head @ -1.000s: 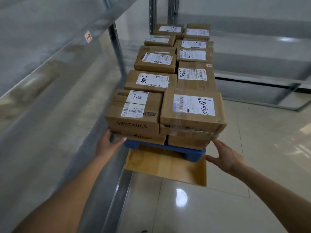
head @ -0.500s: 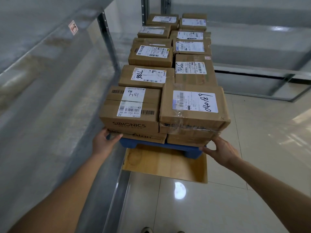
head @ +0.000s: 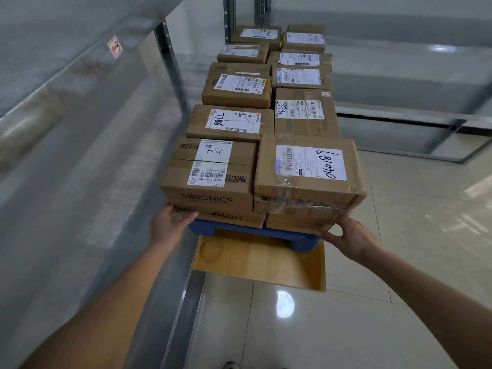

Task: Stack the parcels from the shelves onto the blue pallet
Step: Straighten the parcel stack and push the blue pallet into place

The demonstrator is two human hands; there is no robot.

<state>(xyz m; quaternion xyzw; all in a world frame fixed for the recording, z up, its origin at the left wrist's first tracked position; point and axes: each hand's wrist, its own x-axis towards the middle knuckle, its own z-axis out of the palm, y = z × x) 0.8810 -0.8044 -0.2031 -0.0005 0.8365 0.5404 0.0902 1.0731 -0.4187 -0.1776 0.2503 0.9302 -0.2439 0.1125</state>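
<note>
I see my left hand [head: 170,225] gripping the bottom-left parcel [head: 226,218]. My right hand [head: 348,235] grips the bottom-right parcel [head: 298,222] on the blue pallet [head: 239,231].

Parcels [head: 269,123] cover the blue pallet [head: 255,231] in two tight rows with no gap between, the steel shelf [head: 87,145] crowds its left side, its upright post [head: 170,67] stands just beside the boxes, while open tiled floor [head: 415,235] lies along the right and near end.
</note>
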